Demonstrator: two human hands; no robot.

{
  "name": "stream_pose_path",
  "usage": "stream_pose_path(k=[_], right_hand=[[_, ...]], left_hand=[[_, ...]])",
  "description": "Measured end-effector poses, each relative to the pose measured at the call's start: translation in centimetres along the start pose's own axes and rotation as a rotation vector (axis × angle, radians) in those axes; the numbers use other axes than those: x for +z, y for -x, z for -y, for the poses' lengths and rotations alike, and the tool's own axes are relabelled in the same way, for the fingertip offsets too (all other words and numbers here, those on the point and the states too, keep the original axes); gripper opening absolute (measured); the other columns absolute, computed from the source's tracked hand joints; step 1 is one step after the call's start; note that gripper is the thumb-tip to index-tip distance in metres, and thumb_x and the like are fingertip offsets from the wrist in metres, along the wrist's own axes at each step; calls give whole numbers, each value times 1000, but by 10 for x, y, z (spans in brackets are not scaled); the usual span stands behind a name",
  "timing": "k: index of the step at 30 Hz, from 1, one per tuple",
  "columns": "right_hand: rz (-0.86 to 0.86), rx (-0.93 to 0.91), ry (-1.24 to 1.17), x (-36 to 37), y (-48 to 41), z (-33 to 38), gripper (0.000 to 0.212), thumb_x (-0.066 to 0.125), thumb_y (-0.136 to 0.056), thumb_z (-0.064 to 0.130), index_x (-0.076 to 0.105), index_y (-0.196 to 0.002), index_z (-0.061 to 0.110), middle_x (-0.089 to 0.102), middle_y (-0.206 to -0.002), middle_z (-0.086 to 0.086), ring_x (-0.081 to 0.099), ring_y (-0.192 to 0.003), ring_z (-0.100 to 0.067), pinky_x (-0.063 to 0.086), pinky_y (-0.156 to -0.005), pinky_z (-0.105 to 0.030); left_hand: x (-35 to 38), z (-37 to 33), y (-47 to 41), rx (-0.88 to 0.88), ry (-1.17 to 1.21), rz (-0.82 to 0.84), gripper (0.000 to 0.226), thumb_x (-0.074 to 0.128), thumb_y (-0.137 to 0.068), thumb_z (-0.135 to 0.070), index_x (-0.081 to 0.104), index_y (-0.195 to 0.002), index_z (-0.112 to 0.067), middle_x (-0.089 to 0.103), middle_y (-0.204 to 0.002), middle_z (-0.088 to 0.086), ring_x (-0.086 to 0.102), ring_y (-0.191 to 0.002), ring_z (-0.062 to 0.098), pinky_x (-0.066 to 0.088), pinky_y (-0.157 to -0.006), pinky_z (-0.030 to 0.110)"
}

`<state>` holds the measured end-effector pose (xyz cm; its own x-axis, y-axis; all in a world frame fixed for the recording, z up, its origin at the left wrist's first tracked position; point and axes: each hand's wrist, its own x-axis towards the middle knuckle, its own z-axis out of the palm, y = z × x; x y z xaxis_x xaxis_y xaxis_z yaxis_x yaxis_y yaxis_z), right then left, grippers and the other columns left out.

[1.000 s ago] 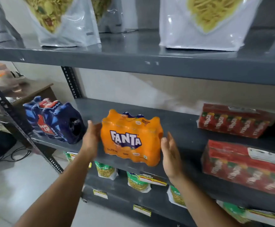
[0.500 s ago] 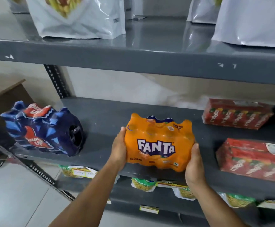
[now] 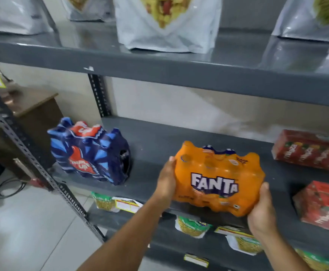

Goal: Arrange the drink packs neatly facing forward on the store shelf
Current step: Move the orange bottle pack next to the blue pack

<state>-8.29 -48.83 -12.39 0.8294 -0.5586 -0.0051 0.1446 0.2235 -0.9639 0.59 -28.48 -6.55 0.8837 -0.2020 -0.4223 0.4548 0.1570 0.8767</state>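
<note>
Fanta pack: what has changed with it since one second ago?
Both hands closed on the Fanta pack: the left hand and right hand now grip its ends, and it sits tilted at the shelf front. The blue pack stayed in place.

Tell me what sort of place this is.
Likely a small shop or stockroom: grey metal shelving holds snack bags, a shrink-wrapped Fanta pack and a Thums Up pack, with label tags on a lower shelf edge.

Bare shelf (image 3: 152, 153) lies open between blue pack (image 3: 90, 153) and orange pack (image 3: 218, 178).
</note>
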Motion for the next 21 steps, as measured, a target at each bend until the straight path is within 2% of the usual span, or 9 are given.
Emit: stream_pose_path(k=[2, 5, 7, 9, 12, 14, 16, 18, 21], right_hand=[[-137, -49, -12, 3, 5, 9, 51, 41, -90, 63, 64, -110, 22, 77, -90, 15, 72, -83, 0, 57, -67, -20], [-358, -301, 165, 40, 16, 19, 54, 54, -89, 46, 55, -133, 15, 60, -128, -13, 56, -114, -17, 46, -100, -48], [-253, -482, 346, 89, 33, 19, 53, 48, -92, 24, 47, -132, -10, 51, -133, -33, 50, -122, -28, 39, -106, -55], [-41, -706, 472, 163, 54, 24, 45, 49, -93, 27, 54, -122, -7, 57, -126, -26, 52, -122, -26, 40, -106, -43], [287, -602, 595, 256, 73, 13, 49, 54, -86, 47, 45, -133, 33, 49, -140, 10, 41, -134, 2, 31, -113, -25], [389, -290, 549, 302, 71, -6, 62, 55, -79, 67, 26, -134, 63, 34, -153, 17, 30, -142, 0, 27, -118, -34], [373, -196, 535, 328, 66, -29, 61, 46, -73, 83, 16, -126, 79, 31, -160, 9, 30, -146, -10, 29, -118, -45], [306, -225, 564, 341, 67, -41, 64, 38, -79, 79, 11, -136, 68, 31, -160, 0, 32, -146, -17, 29, -117, -47], [269, -228, 571, 347, 69, -44, 75, 33, -85, 67, 11, -150, 41, 30, -161, -2, 31, -146, -19, 30, -117, -46]], left_hand=[[-15, -1, 6, 125, -135, 98, 56, 33, -93, -68, 69, -109, -29, 71, -121, 9, 68, -110, 27, 52, -100, 46], [-81, -9, 26, 608, -342, 101, 49, 38, -97, -57, 51, -136, -31, 50, -147, -7, 45, -139, 11, 34, -117, 31], [-129, -27, 44, 993, -394, -6, 48, 39, -100, -41, 52, -138, -14, 51, -149, 7, 41, -143, 20, 31, -118, 34], [-185, -49, 35, 1176, -443, -251, 49, 39, -101, -32, 54, -133, 2, 50, -145, 24, 39, -143, 34, 29, -118, 43], [-249, -96, 4, 914, -456, -512, 57, 41, -96, -33, 47, -138, 6, 44, -149, 24, 37, -142, 34, 26, -119, 43], [-273, -118, -18, 699, -484, -502, 60, 44, -95, -41, 44, -144, -5, 46, -149, 18, 41, -140, 29, 28, -118, 39], [-288, -127, -35, 562, -502, -441, 52, 48, -95, -47, 52, -139, -20, 59, -138, 14, 55, -127, 30, 41, -110, 43], [-298, -127, -43, 528, -550, -418, 43, 49, -97, -45, 55, -135, -26, 65, -130, 12, 62, -115, 30, 48, -100, 39], [-302, -122, -41, 589, -600, -412, 42, 46, -100, -40, 52, -139, -24, 63, -133, 10, 59, -120, 28, 42, -91, 28]])
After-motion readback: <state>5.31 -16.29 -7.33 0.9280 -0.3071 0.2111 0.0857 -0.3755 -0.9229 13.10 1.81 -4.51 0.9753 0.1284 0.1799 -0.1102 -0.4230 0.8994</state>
